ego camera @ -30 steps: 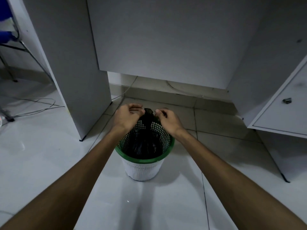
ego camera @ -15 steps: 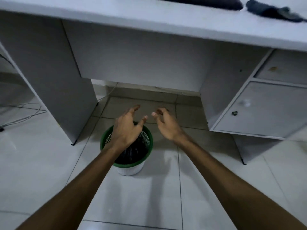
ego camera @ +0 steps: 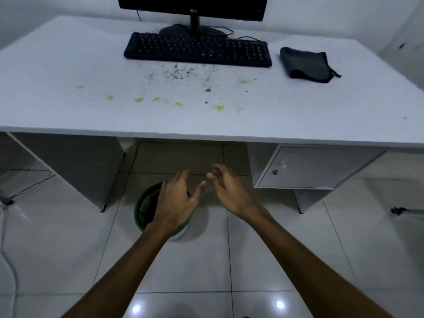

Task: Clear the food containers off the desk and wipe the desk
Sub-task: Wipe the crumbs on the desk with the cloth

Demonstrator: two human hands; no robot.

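Observation:
The white desk (ego camera: 68, 106) fills the upper half of the view. Yellow-green smears and dark crumbs (ego camera: 183, 88) are scattered on it in front of the keyboard. A folded dark grey cloth (ego camera: 305, 65) lies on the desk at the right. On the floor below the desk's front edge stands a green-rimmed mesh bin (ego camera: 146, 205), partly hidden by my left hand (ego camera: 176, 203). My left hand hovers over the bin with spread, relaxed fingers and holds nothing. My right hand (ego camera: 229, 191) is beside it, also open and empty. No food container is in view.
A black keyboard (ego camera: 197, 49) and a monitor on its stand (ego camera: 192, 10) are at the back of the desk. A cabinet door with a knob (ego camera: 316, 167) is under the desk's right side. Cables (ego camera: 6, 249) lie on the tiled floor at the left.
Both hands have let go of the black bag in the bin and lifted away, opening. The view has risen from under the desk to its top.

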